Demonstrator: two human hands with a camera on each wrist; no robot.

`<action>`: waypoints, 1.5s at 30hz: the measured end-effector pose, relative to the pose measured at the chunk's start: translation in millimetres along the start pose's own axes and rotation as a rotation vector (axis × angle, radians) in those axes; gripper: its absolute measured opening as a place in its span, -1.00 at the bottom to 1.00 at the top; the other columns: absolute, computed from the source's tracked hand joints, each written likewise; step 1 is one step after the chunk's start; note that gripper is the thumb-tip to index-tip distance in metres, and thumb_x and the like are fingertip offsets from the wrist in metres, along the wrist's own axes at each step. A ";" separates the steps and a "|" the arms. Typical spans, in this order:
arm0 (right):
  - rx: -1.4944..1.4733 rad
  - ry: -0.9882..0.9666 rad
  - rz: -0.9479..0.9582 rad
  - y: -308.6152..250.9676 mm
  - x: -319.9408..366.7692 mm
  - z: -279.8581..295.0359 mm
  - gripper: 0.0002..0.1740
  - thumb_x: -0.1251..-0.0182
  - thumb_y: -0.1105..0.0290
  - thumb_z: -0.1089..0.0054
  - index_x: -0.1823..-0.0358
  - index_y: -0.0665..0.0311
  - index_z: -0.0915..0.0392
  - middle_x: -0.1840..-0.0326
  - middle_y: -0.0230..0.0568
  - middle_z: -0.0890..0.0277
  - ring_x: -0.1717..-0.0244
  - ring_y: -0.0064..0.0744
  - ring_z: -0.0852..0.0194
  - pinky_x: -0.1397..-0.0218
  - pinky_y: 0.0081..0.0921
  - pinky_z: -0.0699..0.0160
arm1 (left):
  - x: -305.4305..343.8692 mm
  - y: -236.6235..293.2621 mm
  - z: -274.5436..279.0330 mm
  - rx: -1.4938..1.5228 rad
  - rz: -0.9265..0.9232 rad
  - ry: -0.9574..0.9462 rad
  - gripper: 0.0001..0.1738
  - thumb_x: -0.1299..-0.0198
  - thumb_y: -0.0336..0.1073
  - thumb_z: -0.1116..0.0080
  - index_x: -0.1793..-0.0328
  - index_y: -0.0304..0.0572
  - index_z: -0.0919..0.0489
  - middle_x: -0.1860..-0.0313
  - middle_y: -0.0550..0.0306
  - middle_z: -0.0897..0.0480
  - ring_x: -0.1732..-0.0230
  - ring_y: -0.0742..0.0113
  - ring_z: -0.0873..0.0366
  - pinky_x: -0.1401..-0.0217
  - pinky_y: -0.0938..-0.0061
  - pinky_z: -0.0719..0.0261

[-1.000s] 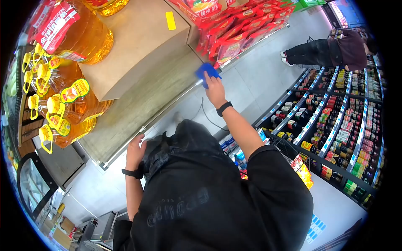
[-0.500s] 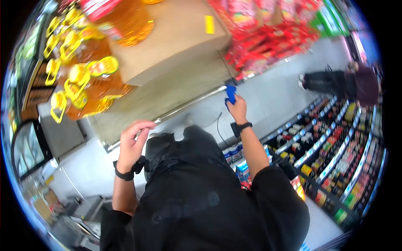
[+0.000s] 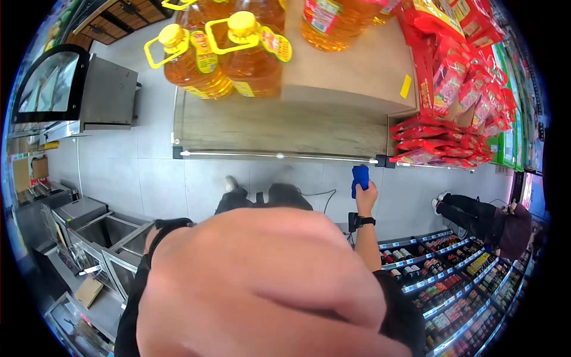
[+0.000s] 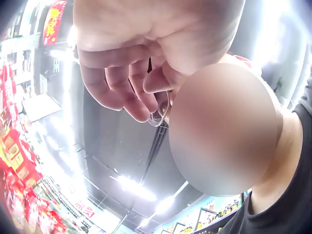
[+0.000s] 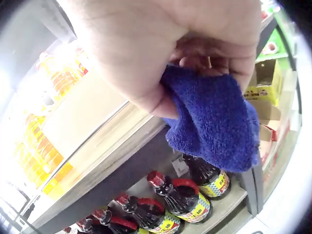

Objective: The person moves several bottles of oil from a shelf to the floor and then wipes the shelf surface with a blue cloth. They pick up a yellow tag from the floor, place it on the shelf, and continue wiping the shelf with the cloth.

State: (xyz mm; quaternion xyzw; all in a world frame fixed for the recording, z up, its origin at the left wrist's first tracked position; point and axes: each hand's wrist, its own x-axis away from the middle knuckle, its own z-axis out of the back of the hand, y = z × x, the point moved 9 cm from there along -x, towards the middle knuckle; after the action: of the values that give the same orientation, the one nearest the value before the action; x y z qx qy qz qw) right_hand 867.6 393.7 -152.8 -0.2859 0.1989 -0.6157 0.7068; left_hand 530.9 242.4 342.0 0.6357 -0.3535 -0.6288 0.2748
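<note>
My right hand (image 3: 367,196) grips a folded blue cloth (image 5: 209,117), with the thumb on one side and the fingers on the other. In the head view the cloth hangs just off the front edge of a wood-topped display stand (image 3: 285,128), near its dark corner piece. Raised close to the head camera, my left hand (image 3: 262,279) fills the lower middle of that view. The left wrist view shows this hand (image 4: 141,63) at the face, its bent fingers and thumb pinching the edge of a pair of glasses (image 4: 160,117).
Large oil bottles (image 3: 244,53) with yellow caps and handles stand on the display, beside red packets (image 3: 443,140) at the right. Dark bottles with red caps (image 5: 187,200) line a shelf below the top. Another person (image 3: 482,220) stands near the sauce shelves (image 3: 452,279).
My left hand has risen from beside the display's edge to the face. The right hand, still holding the cloth, has come slightly away from the corner. The head view has turned.
</note>
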 end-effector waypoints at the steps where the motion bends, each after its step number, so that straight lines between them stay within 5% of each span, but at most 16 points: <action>1: 0.012 -0.002 0.022 -3.0 -0.7 -4.5 -0.72 0.00 0.44 -0.26 0.20 0.35 -0.63 0.37 0.01 -0.53 0.32 0.07 -0.54 0.20 -0.17 -0.51 | 6.3 7.4 6.2 -0.005 -0.010 0.012 -0.83 -0.29 -0.40 -0.02 0.07 -0.20 -0.59 0.27 -0.01 -0.69 0.36 0.10 -0.65 0.32 0.33 -0.54; 12: 0.014 0.031 0.190 -87.6 50.1 -59.0 -0.79 0.05 0.42 -0.24 0.34 0.34 -0.61 0.41 0.03 -0.51 0.34 0.12 -0.50 0.21 -0.13 -0.48 | 100.0 149.5 84.0 -0.045 -0.182 0.139 -0.67 -0.26 -0.30 -0.05 0.17 -0.53 -0.64 0.27 -0.22 -0.64 0.39 -0.02 -0.59 0.35 0.29 -0.57; 19: 0.069 0.074 0.255 -154.9 106.7 -67.6 -0.82 0.08 0.50 -0.19 0.37 0.38 -0.57 0.41 0.02 -0.51 0.34 0.12 -0.49 0.20 -0.12 -0.48 | 184.0 229.1 132.8 0.131 -0.275 0.084 -0.63 -0.42 -0.29 0.11 0.07 -0.56 -0.56 0.26 -0.29 -0.58 0.38 -0.09 -0.54 0.33 0.22 -0.53; 20: 0.062 0.077 0.254 -164.6 116.8 -67.6 -0.82 0.08 0.50 -0.19 0.37 0.38 -0.57 0.41 0.02 -0.51 0.34 0.12 -0.49 0.20 -0.12 -0.48 | 190.5 244.8 140.6 0.118 -0.285 0.111 -0.66 -0.39 -0.30 0.05 0.08 -0.55 -0.57 0.26 -0.29 -0.58 0.37 -0.10 -0.54 0.34 0.22 -0.53; 23: 0.062 0.097 0.274 -192.1 138.5 -74.5 -0.83 0.06 0.52 -0.16 0.37 0.40 -0.56 0.41 -0.01 -0.50 0.34 0.08 -0.49 0.21 -0.17 -0.48 | 212.0 275.6 155.0 0.182 -0.586 0.169 -0.84 -0.27 -0.38 -0.07 0.27 -0.25 -0.65 0.50 0.18 -0.38 0.57 0.30 -0.41 0.53 0.51 -0.36; 25: 0.063 0.129 0.303 -222.1 150.8 -75.9 -0.84 0.03 0.54 -0.14 0.36 0.41 -0.56 0.42 -0.08 -0.54 0.38 -0.04 -0.54 0.25 -0.23 -0.50 | 227.3 280.2 170.6 0.165 -0.568 0.156 -0.87 -0.27 -0.42 -0.08 0.27 -0.04 -0.64 0.50 0.32 -0.35 0.60 0.38 -0.42 0.52 0.56 -0.35; 26: -0.127 0.070 0.247 -233.4 156.1 -79.4 -0.84 0.01 0.55 -0.12 0.35 0.42 -0.56 0.41 -0.12 -0.56 0.39 -0.12 -0.56 0.27 -0.27 -0.52 | 240.8 280.9 185.2 0.105 -0.404 0.130 -0.87 -0.32 -0.42 -0.05 0.18 0.03 -0.59 0.37 0.23 -0.42 0.52 0.25 -0.50 0.41 0.46 -0.42; 29: -0.692 -0.197 0.026 -295.7 176.2 -93.4 -0.76 -0.09 0.57 -0.01 0.23 0.46 -0.59 0.33 -0.23 -0.64 0.35 -0.41 -0.64 0.27 -0.41 -0.63 | 281.6 243.7 227.8 -0.023 -0.241 0.447 -0.90 -0.34 -0.42 -0.06 0.25 -0.02 -0.45 0.31 0.15 -0.41 0.46 0.22 -0.47 0.36 0.40 -0.42; 32: -1.114 -0.696 -0.047 -419.7 208.2 -94.8 -0.33 0.01 0.45 -0.02 -0.25 0.52 -0.36 -0.14 0.11 -0.56 -0.07 -0.03 -0.62 -0.11 -0.14 -0.65 | 312.8 158.1 274.2 0.032 0.085 0.636 -0.80 -0.29 -0.33 -0.21 0.32 -0.07 -0.40 0.28 0.17 -0.45 0.33 0.36 -0.42 0.24 0.46 -0.40; 35: -1.358 -0.743 -0.092 -468.6 212.1 -106.1 -0.23 0.07 0.48 0.00 -0.34 0.46 -0.28 -0.28 0.13 -0.44 -0.29 0.08 -0.43 -0.42 -0.03 -0.34 | 349.7 63.6 287.5 0.202 0.352 0.741 -0.79 -0.27 -0.24 -0.29 0.16 -0.12 -0.50 0.14 0.13 -0.54 0.17 0.38 -0.48 0.07 0.52 -0.43; 40: -1.501 -1.126 -0.158 -545.9 239.4 -136.1 -0.23 -0.06 0.47 0.02 -0.43 0.35 -0.19 -0.32 0.03 -0.40 -0.27 -0.03 -0.45 -0.36 -0.12 -0.42 | 328.6 26.3 239.5 0.281 0.497 0.671 -0.40 -0.35 -0.14 -0.22 -0.40 -0.29 -0.34 -0.26 0.02 -0.52 -0.24 0.29 -0.47 -0.29 0.37 -0.44; 45: -1.444 -1.228 -0.081 -586.9 257.8 -137.4 -0.28 -0.27 0.24 0.02 -0.48 0.28 -0.16 -0.37 -0.12 -0.36 -0.33 -0.26 -0.37 -0.32 -0.30 -0.43 | 331.0 13.9 228.6 0.356 0.547 0.839 -0.50 -0.32 -0.31 -0.23 -0.33 -0.28 -0.39 -0.17 0.10 -0.58 -0.15 0.38 -0.53 -0.23 0.45 -0.49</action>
State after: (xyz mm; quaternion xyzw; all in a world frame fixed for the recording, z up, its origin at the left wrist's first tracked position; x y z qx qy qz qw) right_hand 378.5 72.2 142.4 -0.9346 0.1152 -0.1098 0.3182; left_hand 288.8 -7.3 139.5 0.7540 -0.4674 -0.1559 0.4345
